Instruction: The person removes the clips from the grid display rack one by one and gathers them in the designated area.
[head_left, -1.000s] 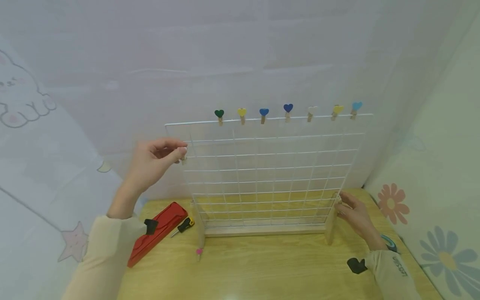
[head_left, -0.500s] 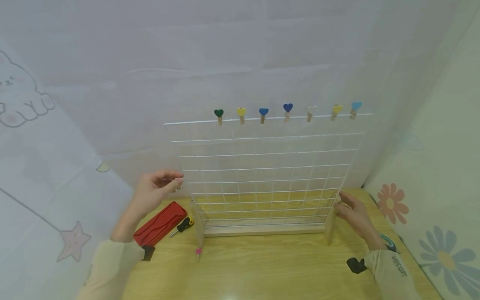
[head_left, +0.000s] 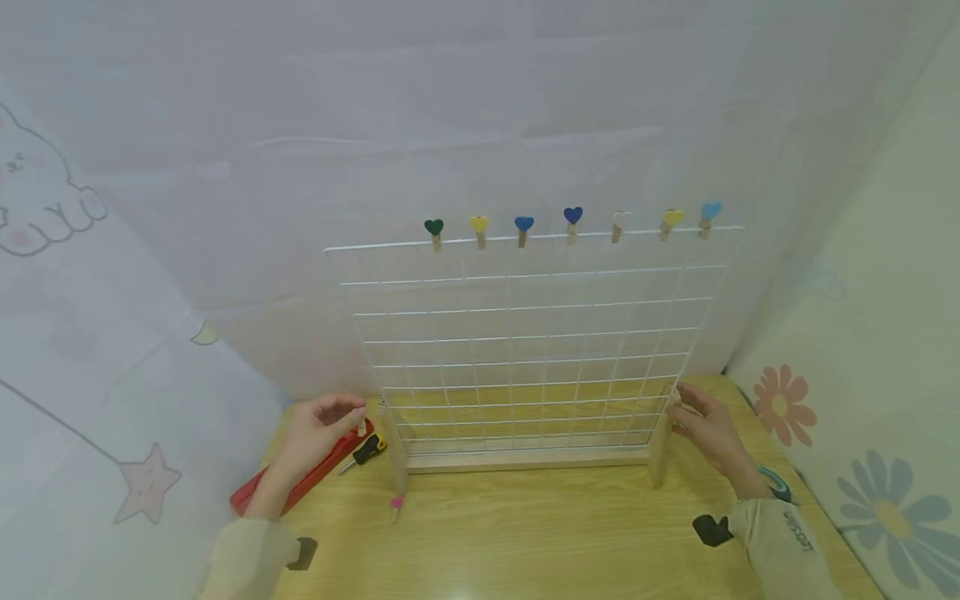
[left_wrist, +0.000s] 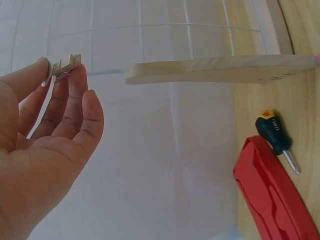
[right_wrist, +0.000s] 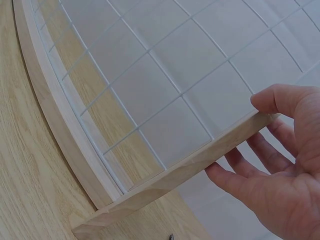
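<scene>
A wire grid panel stands in a wooden frame, and several heart-topped mini clothespins, such as a green one, line its top bar. My left hand is beside the grid's lower left. Between its thumb and fingers it pinches a small wooden clothespin with a pale top, close to the upper end of the left wooden side post. At the opposite side, my right hand grips the upper end of the right side post, thumb on one face and fingers on the other.
A pink-heart clothespin is at the left post's front foot. Left of the frame lie a red case and a yellow-and-black screwdriver. A teal curved item lies behind my right wrist. Decorated walls enclose the wooden tabletop.
My left hand has moved down along the grid's left edge, from near its upper wires to beside the post top, still pinching the clothespin. The right hand stays in place.
</scene>
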